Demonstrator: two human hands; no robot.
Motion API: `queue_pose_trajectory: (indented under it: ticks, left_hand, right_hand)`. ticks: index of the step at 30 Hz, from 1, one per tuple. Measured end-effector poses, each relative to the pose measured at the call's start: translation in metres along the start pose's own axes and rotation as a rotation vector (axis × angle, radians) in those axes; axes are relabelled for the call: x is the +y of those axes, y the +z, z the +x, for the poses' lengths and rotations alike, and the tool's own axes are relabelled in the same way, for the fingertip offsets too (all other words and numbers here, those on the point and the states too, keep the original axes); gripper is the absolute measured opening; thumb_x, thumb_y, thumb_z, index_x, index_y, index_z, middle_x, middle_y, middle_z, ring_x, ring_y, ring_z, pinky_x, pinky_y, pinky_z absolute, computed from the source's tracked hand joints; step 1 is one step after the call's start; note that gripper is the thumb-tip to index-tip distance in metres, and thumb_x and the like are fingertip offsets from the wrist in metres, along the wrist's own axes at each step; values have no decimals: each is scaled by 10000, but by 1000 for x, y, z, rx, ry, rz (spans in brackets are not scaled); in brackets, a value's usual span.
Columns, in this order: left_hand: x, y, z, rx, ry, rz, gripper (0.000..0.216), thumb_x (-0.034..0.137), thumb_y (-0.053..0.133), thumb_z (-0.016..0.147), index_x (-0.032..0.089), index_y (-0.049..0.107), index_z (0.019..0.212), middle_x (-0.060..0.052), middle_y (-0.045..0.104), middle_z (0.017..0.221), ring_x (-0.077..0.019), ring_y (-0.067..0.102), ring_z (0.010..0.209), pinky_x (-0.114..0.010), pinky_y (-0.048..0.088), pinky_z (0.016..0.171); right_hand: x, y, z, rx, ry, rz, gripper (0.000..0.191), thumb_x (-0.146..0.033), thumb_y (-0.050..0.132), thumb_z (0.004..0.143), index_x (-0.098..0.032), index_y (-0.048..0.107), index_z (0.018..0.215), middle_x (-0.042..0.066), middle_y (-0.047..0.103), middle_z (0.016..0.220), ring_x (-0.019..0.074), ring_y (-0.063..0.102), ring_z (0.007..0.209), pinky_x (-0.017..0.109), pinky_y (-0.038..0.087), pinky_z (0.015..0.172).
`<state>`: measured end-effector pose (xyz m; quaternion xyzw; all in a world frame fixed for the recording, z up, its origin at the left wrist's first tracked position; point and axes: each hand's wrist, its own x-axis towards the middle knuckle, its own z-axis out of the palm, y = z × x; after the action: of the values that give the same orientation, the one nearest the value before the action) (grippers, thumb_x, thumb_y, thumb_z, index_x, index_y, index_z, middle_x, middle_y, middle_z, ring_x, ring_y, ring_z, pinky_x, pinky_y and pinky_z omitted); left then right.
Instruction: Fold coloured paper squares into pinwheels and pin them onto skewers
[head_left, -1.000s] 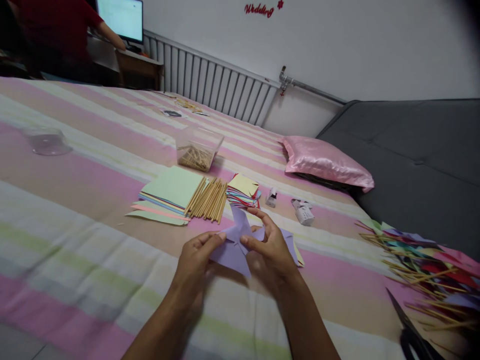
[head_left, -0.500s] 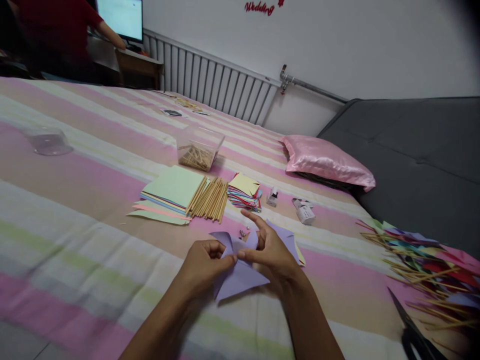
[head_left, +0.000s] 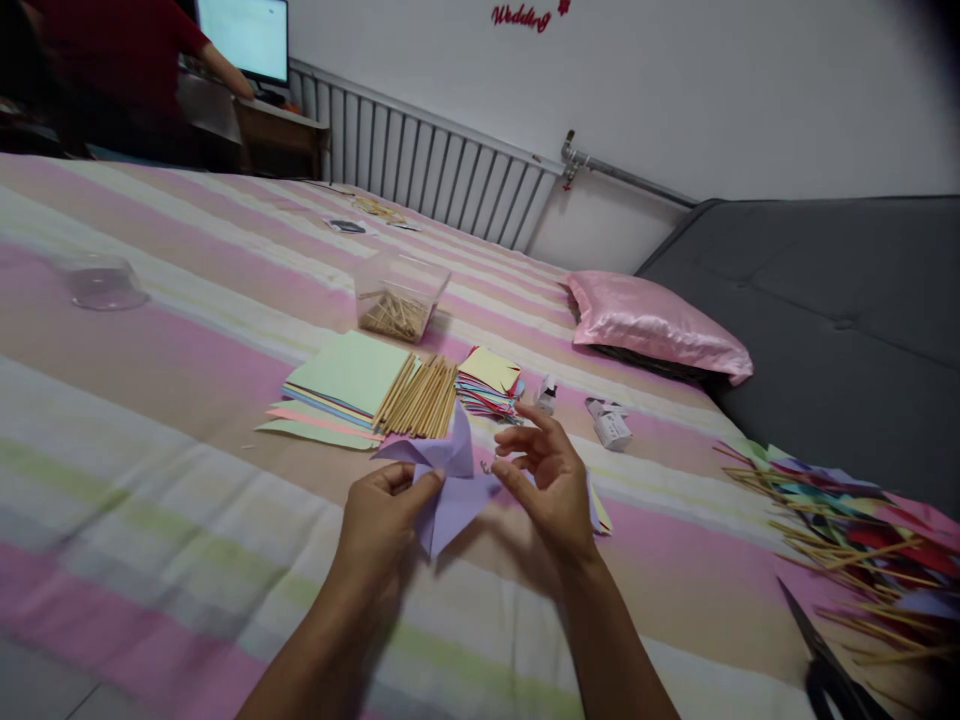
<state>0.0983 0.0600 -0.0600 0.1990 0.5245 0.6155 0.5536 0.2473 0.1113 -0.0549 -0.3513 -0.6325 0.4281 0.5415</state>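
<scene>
On the near side of the sticks (head_left: 420,398), our left hand (head_left: 381,517) pinches the folded purple paper (head_left: 459,503) between thumb and fingers; our right hand (head_left: 553,482), right of the sticks, is loosely open, nothing visible in it. If our pinch slackens, the folds could spring open.

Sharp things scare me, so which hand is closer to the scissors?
The right hand, which is forward and to the left of the scissors. The left hand, holding the purple paper, is farther to their left.
</scene>
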Motion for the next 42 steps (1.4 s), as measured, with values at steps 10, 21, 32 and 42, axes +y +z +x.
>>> queue_pose_trajectory:
  ticks: [10, 21, 32, 42]
  left_hand:
    - [11, -1, 1, 38, -19, -182, 242, 241, 773, 512, 92, 653, 659, -29, 645, 569, -120, 560, 540, -205, 430, 521]
    - [6, 2, -4, -12, -20, -180, 245, 270, 785, 529, 101, 637, 628, -11, 628, 544, -110, 547, 495, -212, 430, 497]
    - [2, 7, -4, 8, 8, -143, 230, 272, 783, 531, 95, 685, 639, -29, 656, 556, -112, 576, 524, -199, 439, 526]
    - [-1, 8, -4, 38, 11, -91, 256, 294, 795, 515, 95, 699, 645, -36, 658, 552, -112, 553, 456, -198, 433, 420]
  right_hand:
    - [-3, 8, -9, -387, 35, -189, 258, -142, 631, 737, -237, 705, 965, 17, 722, 779, 147, 654, 658, 277, 519, 619]
    - [-6, 15, -7, -218, 96, -107, 101, -279, 772, 651, -196, 740, 699, 36, 727, 669, 152, 650, 577, 242, 515, 551]
    - [-7, 16, -8, -194, 163, -79, 178, -306, 706, 723, -151, 652, 654, 33, 680, 592, 141, 653, 539, 209, 473, 505]
    - [-3, 18, -7, -163, 260, -103, 196, -303, 686, 728, -153, 583, 654, 8, 642, 559, 132, 644, 520, 178, 415, 459]
